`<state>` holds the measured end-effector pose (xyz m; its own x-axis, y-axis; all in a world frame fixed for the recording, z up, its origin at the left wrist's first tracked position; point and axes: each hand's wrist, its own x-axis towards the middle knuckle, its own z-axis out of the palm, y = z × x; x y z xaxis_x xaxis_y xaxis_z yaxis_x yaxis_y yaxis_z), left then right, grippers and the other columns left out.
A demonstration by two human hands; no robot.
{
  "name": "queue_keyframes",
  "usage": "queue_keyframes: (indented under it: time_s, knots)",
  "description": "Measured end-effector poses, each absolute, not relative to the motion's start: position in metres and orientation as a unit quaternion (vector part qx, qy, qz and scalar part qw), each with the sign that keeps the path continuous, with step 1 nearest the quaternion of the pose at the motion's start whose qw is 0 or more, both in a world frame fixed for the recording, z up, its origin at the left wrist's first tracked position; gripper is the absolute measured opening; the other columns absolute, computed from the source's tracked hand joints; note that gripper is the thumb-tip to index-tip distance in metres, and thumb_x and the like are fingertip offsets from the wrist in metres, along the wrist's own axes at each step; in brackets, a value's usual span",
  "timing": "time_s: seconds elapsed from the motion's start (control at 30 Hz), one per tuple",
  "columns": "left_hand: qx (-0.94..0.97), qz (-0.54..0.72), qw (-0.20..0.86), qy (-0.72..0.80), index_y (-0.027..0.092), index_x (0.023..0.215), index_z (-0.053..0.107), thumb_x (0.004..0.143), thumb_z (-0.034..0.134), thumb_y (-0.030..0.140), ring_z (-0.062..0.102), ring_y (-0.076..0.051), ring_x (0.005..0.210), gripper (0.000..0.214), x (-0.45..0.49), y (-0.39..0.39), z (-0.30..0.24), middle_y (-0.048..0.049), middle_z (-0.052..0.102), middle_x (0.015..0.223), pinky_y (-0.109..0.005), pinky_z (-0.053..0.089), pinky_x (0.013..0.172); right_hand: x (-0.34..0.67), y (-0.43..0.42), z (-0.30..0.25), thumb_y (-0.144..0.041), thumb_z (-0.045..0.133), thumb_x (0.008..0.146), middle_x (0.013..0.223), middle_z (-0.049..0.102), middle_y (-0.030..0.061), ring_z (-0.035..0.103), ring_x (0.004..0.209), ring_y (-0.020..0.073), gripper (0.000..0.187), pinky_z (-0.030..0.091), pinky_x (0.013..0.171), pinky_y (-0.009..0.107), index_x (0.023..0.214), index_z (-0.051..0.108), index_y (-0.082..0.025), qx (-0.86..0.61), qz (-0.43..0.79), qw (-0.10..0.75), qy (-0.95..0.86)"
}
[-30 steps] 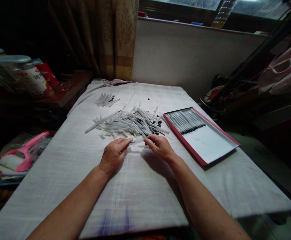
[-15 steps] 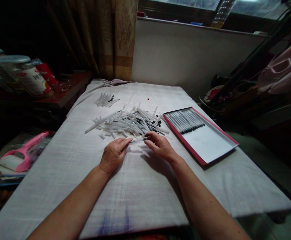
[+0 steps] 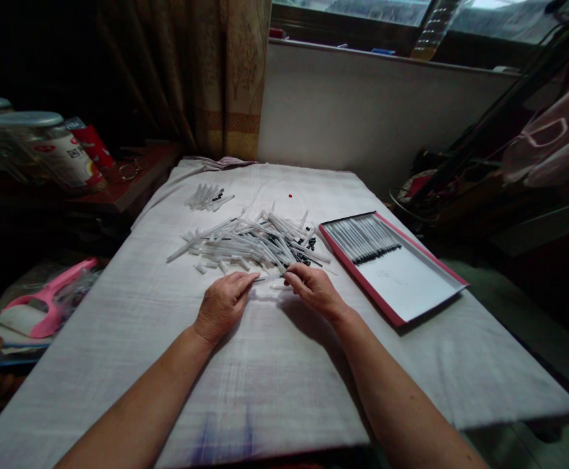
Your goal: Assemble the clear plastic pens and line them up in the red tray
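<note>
Near the front of the pile, my left hand (image 3: 221,306) is closed, thumb and forefinger pinching one end of a thin pen (image 3: 268,278) with a dark stretch by the fingertips. My right hand (image 3: 316,291) closes its thumb and fingers at the pen's other end; its exact grip is partly hidden. A clear pen cap (image 3: 278,286) appears to lie just under the right fingers. Beyond both hands spreads a loose pile of translucent pen barrels (image 3: 245,247), with small black pen parts (image 3: 309,242) on its right side.
To the right, a shallow red-edged box (image 3: 423,306) holds a row of pens (image 3: 362,236) with black tips. A smaller bunch of clear caps (image 3: 206,197) and a red bit (image 3: 291,195) lie farther back. Jars (image 3: 54,153) stand on the side table at left.
My right thumb and fingers have drawn closer together at the pen's end. The left hand is almost still, and the whole view has shifted slightly.
</note>
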<state>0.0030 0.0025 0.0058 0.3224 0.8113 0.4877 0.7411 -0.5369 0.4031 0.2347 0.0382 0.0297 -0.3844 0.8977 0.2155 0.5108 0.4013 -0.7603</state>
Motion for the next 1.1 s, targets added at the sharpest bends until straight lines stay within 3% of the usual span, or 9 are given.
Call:
queue_keyframes:
  time_s: [0.13, 0.23, 0.43, 0.57, 0.9, 1.1]
  knots:
    - [0.812, 0.328, 0.045, 0.481, 0.017, 0.119, 0.064, 0.088, 0.053, 0.013, 0.067, -0.023, 0.093, 0.034, 0.004, 0.003, 0.006, -0.0096, 0.071, 0.105, -0.036, 0.055, 0.082, 0.235, 0.038, 0.030, -0.032, 0.055, 0.085, 0.076, 0.068, 0.0006, 0.055, 0.058, 0.0115, 0.017, 0.042, 0.059, 0.024, 0.096, 0.061, -0.021, -0.452, 0.314, 0.326, -0.768]
    - [0.811, 0.327, 0.047, 0.483, 0.018, 0.119, 0.064, 0.088, 0.052, 0.012, 0.067, -0.022, 0.094, 0.034, 0.004, 0.002, 0.006, -0.0088, 0.071, 0.105, -0.035, 0.055, 0.083, 0.235, 0.038, 0.029, -0.033, 0.052, 0.087, 0.072, 0.066, 0.0003, 0.055, 0.058, 0.0121, 0.016, 0.042, 0.059, 0.024, 0.090, 0.062, -0.020, -0.450, 0.307, 0.319, -0.776]
    - [0.811, 0.331, 0.044, 0.480, 0.020, 0.119, 0.064, 0.089, 0.051, 0.013, 0.067, -0.020, 0.091, 0.034, 0.003, 0.002, 0.004, -0.0077, 0.071, 0.104, -0.033, 0.054, 0.082, 0.236, 0.039, 0.024, -0.029, 0.054, 0.086, 0.075, 0.068, 0.0002, 0.056, 0.057, 0.0113, 0.018, 0.042, 0.059, 0.023, 0.100, 0.061, -0.020, -0.438, 0.309, 0.325, -0.779]
    - [0.810, 0.330, 0.049, 0.482, 0.021, 0.119, 0.065, 0.088, 0.051, 0.012, 0.067, -0.020, 0.090, 0.035, 0.003, 0.003, 0.005, -0.0076, 0.071, 0.102, -0.033, 0.055, 0.081, 0.234, 0.038, 0.027, -0.029, 0.052, 0.088, 0.071, 0.068, -0.0003, 0.057, 0.060, 0.0122, 0.013, 0.041, 0.061, 0.023, 0.090, 0.063, -0.021, -0.450, 0.281, 0.307, -0.790]
    - [0.807, 0.352, 0.055, 0.472, 0.026, 0.117, 0.068, 0.088, 0.052, 0.014, 0.068, -0.018, 0.090, 0.035, 0.000, 0.002, 0.007, -0.0049, 0.073, 0.105, -0.030, 0.054, 0.079, 0.223, 0.035, 0.027, -0.036, 0.043, 0.092, 0.056, 0.060, -0.0016, 0.055, 0.055, 0.0118, 0.035, 0.042, 0.061, 0.023, 0.062, 0.052, -0.021, -0.460, 0.317, 0.334, -0.759]
    - [0.771, 0.384, -0.006, 0.509, 0.023, 0.119, 0.064, 0.090, 0.056, 0.023, 0.063, -0.024, 0.102, 0.030, 0.004, 0.002, 0.014, -0.0086, 0.068, 0.113, -0.042, 0.049, 0.092, 0.225, 0.040, 0.020, -0.044, 0.044, 0.091, 0.058, 0.059, -0.0003, 0.052, 0.051, 0.0122, 0.037, 0.041, 0.056, 0.024, 0.064, 0.053, -0.021, -0.496, 0.332, 0.399, -0.696]
